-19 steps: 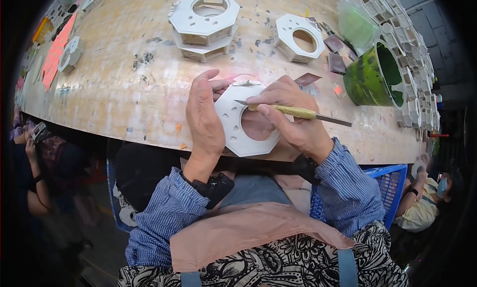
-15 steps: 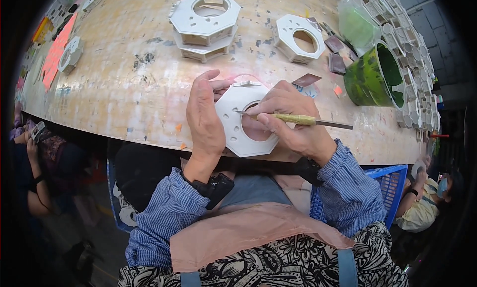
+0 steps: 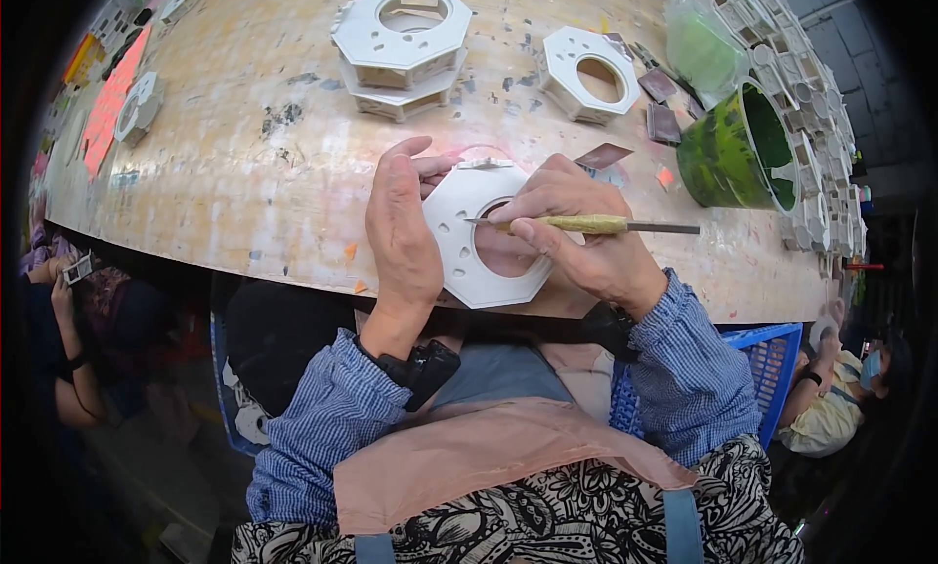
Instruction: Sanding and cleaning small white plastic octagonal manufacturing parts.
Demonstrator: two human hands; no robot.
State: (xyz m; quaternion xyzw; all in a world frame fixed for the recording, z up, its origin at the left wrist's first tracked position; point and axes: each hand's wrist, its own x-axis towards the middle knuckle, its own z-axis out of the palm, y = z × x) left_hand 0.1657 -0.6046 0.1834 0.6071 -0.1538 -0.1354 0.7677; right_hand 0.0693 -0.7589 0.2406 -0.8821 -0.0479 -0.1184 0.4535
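At the table's near edge lies a white octagonal piece [image 3: 461, 268] with a large round hole and several small holes in its top. My left hand [image 3: 401, 222] grips it along its left side, the fingertips partly hidden behind its far left edge. In my right hand [image 3: 586, 242], pinched between thumb and fingers, is a carving tool [image 3: 601, 224] with a yellowish handle and a metal rod at its back end. Its thin tip touches or hovers just over the top face, beside a small hole left of the round opening; contact is hard to tell.
Two stacked octagonal pieces [image 3: 401, 51] stand beyond my hands, with another octagonal piece [image 3: 562, 64] to their right. A green-stained bucket [image 3: 718, 159] and a green bag [image 3: 703, 41] are at right. Small sandpaper-like squares [image 3: 662, 125] lie nearby. Blue crates [image 3: 767, 369] flank my lap.
The carving tool's back end has shifted slightly right and up, with my right hand turning a little. My left hand and the octagonal piece have hardly moved.
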